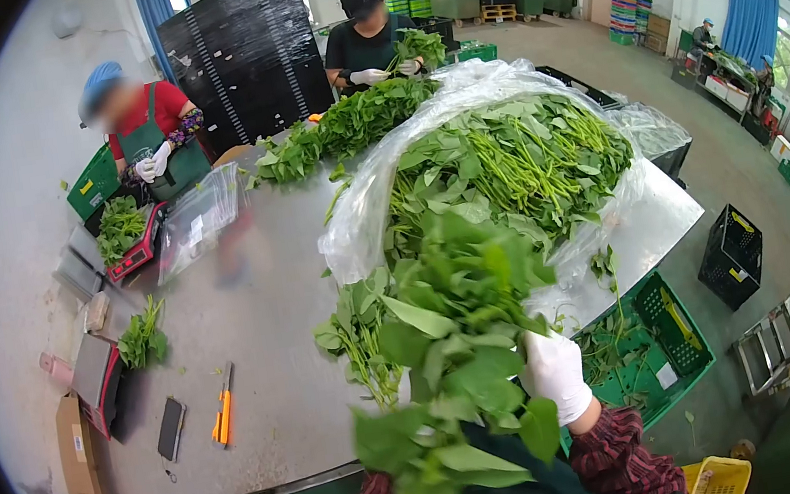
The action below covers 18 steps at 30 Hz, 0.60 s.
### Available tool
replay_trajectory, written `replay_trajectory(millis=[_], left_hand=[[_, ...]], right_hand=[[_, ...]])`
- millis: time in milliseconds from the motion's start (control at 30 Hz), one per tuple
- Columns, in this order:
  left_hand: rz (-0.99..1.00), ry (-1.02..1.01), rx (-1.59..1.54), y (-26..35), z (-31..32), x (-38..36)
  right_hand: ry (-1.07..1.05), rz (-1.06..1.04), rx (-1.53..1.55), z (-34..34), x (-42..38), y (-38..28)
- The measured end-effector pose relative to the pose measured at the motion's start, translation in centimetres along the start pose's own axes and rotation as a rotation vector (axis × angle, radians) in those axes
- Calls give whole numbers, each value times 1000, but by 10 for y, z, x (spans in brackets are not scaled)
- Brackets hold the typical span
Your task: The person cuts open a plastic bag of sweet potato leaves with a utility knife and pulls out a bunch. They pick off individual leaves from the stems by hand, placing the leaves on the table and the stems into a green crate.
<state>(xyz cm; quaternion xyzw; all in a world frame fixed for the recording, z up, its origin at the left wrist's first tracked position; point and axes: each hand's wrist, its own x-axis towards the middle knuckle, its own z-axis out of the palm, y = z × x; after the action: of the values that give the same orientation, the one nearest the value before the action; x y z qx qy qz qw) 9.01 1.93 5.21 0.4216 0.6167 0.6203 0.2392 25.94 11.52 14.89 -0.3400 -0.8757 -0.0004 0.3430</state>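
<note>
A big bunch of leafy greens is held up in front of me over the near edge of the metal table. My right hand, in a white glove, is closed around its right side. Leaves cover nearly all of my left hand; only a sliver of white glove shows at the bunch's left, its fingers hidden. Just beyond lies a large heap of the same long-stemmed greens in a clear plastic bag. Some loose stems rest on the table left of the bunch.
An orange cutter and a phone lie on the metal table, near two red scales. A green crate with scraps stands at my right, a black crate beyond. Two gloved co-workers stand across the table.
</note>
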Motion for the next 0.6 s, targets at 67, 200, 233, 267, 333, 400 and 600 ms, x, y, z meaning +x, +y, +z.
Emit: replay_trajectory(millis=[67, 200, 233, 267, 333, 400, 600], left_hand=[[-114, -25, -385, 14, 0, 11], [-82, -4, -819, 36, -25, 33], [42, -25, -546, 44, -34, 38], [49, -18, -546, 44, -41, 42], [207, 19, -124, 39, -52, 51], [438, 90, 512, 25, -57, 57], [-137, -243, -1264, 6, -58, 46]], right_hand=[[247, 149, 177, 2, 1, 8], [356, 343, -28, -7, -4, 75], [204, 463, -129, -12, -10, 93], [50, 580, -232, -14, -20, 108], [73, 599, -242, -16, -32, 122], [133, 625, -119, -6, -43, 129], [7, 435, -23, 15, -52, 107]])
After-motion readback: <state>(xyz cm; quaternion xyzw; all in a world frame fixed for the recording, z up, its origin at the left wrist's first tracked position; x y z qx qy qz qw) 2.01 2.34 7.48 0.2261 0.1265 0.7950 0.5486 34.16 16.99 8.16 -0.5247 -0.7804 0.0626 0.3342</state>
